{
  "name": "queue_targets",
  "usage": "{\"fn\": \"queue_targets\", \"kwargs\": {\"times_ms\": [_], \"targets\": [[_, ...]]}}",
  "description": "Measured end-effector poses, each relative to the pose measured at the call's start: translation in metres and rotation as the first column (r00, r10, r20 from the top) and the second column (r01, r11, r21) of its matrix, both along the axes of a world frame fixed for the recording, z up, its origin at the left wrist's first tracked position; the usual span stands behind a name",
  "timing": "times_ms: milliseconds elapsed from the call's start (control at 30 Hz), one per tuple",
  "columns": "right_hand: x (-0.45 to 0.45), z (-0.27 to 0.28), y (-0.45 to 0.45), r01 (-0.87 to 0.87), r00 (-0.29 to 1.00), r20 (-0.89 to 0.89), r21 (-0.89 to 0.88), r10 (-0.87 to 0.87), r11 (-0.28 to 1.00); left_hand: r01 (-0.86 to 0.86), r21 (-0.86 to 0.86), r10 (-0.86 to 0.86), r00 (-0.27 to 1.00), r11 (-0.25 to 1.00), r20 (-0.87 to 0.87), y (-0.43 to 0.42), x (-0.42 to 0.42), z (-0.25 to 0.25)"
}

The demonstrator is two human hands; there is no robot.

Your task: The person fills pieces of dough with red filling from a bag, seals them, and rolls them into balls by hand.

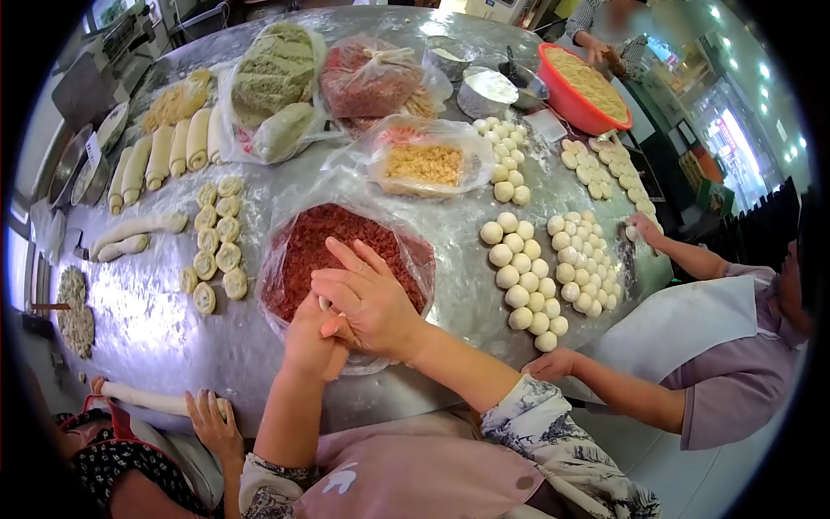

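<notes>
My left hand [313, 342] is cupped in front of the filling, its fingers curled and partly covered by the other hand. Across it lies my right hand [376, 307], its far fingers stretched out and its near fingers bent in against the left. Between the two shows a small whitish piece of dough [324, 303], mostly hidden. Both hands are over the near side of a plastic-lined mound of dark red minced filling [298, 233].
Dough balls [519, 268] stand in rows on the right of the metal table [450, 259]. Coiled dough pieces [206, 240] and dough rolls [158, 157] lie left. Behind are bagged green filling [272, 73], a yellow-filled tub [424, 164] and a red basin [553, 73]. Co-workers' hands [214, 419] work on either side.
</notes>
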State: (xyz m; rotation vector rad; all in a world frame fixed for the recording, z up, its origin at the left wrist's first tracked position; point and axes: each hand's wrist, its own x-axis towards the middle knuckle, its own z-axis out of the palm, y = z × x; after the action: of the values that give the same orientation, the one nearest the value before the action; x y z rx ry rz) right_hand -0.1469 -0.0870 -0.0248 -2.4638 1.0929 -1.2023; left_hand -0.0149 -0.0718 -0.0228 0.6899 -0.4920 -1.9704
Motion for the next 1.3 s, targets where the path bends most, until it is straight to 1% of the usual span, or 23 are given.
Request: {"fn": "queue_targets", "kwargs": {"times_ms": [100, 133, 200, 267, 400, 433, 467, 500, 533, 567, 633, 700, 800, 833, 867, 933, 967, 1033, 1067, 1100, 1133, 1233, 1300], "targets": [[-0.003, 0.007, 0.000, 0.017, 0.990, 0.138, 0.095, -0.030, 0.995, 0.030, 0.007, -0.029, 0.987, 1.000, -0.157, 0.004, -0.009, 0.002], [-0.005, 0.008, -0.001, 0.016, 0.979, 0.201, 0.144, -0.045, 0.989, 0.095, 0.032, -0.080, 0.944, 0.995, -0.321, 0.003, -0.005, -0.006], [-0.005, 0.006, -0.001, 0.033, 0.953, 0.290, 0.177, -0.084, 0.984, 0.055, -0.019, -0.058, 0.968, 0.998, -0.243, 0.002, -0.010, -0.010], [0.002, 0.010, 0.005, 0.141, 0.964, 0.220, 0.045, -0.147, 0.989, 0.017, -0.137, -0.030, 0.996, 0.990, -0.090, 0.005, -0.017, -0.009], [0.015, 0.003, 0.010, 0.298, 0.947, 0.165, -0.141, -0.274, 0.944, -0.060, -0.137, 0.063, 0.998, 0.989, 0.023, 0.008, -0.014, -0.022], [0.018, -0.006, 0.007, 0.323, 0.941, 0.173, -0.210, -0.290, 0.923, -0.083, -0.073, 0.083, 0.997, 0.994, -0.009, 0.007, -0.015, -0.031], [0.018, -0.006, 0.009, 0.322, 0.928, 0.227, -0.084, -0.297, 0.943, -0.110, -0.114, 0.114, 0.993, 0.987, 0.029, 0.010, -0.019, -0.032], [0.018, 0.002, 0.010, 0.300, 0.903, 0.293, 0.093, -0.314, 0.949, -0.094, -0.145, 0.115, 0.983, 0.985, 0.146, 0.014, -0.022, -0.014], [0.017, 0.009, 0.012, 0.270, 0.864, 0.359, 0.262, -0.353, 0.927, -0.071, -0.269, 0.082, 0.996, 0.960, 0.029, 0.012, -0.025, -0.007], [0.016, 0.019, 0.011, 0.210, 0.810, 0.408, 0.469, -0.421, 0.858, -0.073, -0.216, 0.055, 0.995, 0.974, -0.089, 0.012, -0.029, -0.010], [0.007, 0.009, 0.003, -0.067, 0.551, 0.667, 0.634, -0.502, 0.770, -0.093, -0.487, 0.255, 0.926, 0.869, 0.279, 0.014, -0.028, 0.007], [0.015, 0.017, 0.008, -0.122, 0.538, 0.738, 0.546, -0.407, 0.829, 0.011, -0.555, 0.258, 0.877, 0.832, 0.405, 0.019, -0.019, 0.018], [0.026, 0.021, 0.021, -0.337, 0.438, 0.809, 0.553, -0.393, 0.762, -0.067, -0.703, 0.498, 0.753, 0.708, 0.430, 0.017, -0.014, 0.008], [0.030, 0.019, 0.026, -0.397, 0.404, 0.827, 0.544, -0.392, 0.739, -0.064, -0.780, 0.591, 0.691, 0.622, 0.415, 0.015, -0.012, 0.005], [0.034, 0.019, 0.029, -0.355, 0.492, 0.797, 0.551, -0.350, 0.755, -0.048, -0.847, 0.678, 0.623, 0.530, 0.390, 0.012, -0.010, 0.002], [0.030, 0.012, 0.027, -0.410, 0.497, 0.808, 0.541, -0.317, 0.735, -0.039, -0.915, 0.817, 0.468, 0.401, 0.338, 0.011, -0.011, -0.002], [0.031, 0.010, 0.025, -0.436, 0.497, 0.814, 0.534, -0.300, 0.725, 0.059, -0.916, 0.795, 0.475, 0.398, 0.376, 0.010, -0.007, -0.006], [0.035, 0.026, 0.025, -0.293, 0.602, 0.686, 0.666, -0.409, 0.686, 0.139, -0.859, 0.745, 0.444, 0.492, 0.498, 0.015, -0.004, -0.003], [0.035, 0.027, 0.024, -0.257, 0.620, 0.642, 0.708, -0.450, 0.657, 0.200, -0.832, 0.667, 0.515, 0.518, 0.539, 0.014, 0.002, -0.005], [0.033, 0.027, 0.022, -0.214, 0.636, 0.592, 0.751, -0.495, 0.625, 0.154, -0.824, 0.618, 0.590, 0.545, 0.520, 0.016, 0.003, -0.001], [0.027, 0.027, 0.019, -0.015, 0.757, 0.434, 0.760, -0.489, 0.650, 0.086, -0.822, 0.593, 0.651, 0.563, 0.475, 0.020, 0.005, 0.005], [0.027, 0.030, 0.015, 0.077, 0.802, 0.393, 0.679, -0.449, 0.730, -0.019, -0.754, 0.417, 0.843, 0.656, 0.341, 0.017, 0.012, 0.005], [0.025, 0.027, 0.014, 0.203, 0.883, 0.235, 0.589, -0.406, 0.782, 0.037, -0.762, 0.448, 0.790, 0.647, 0.418, 0.006, 0.016, -0.011]]}}
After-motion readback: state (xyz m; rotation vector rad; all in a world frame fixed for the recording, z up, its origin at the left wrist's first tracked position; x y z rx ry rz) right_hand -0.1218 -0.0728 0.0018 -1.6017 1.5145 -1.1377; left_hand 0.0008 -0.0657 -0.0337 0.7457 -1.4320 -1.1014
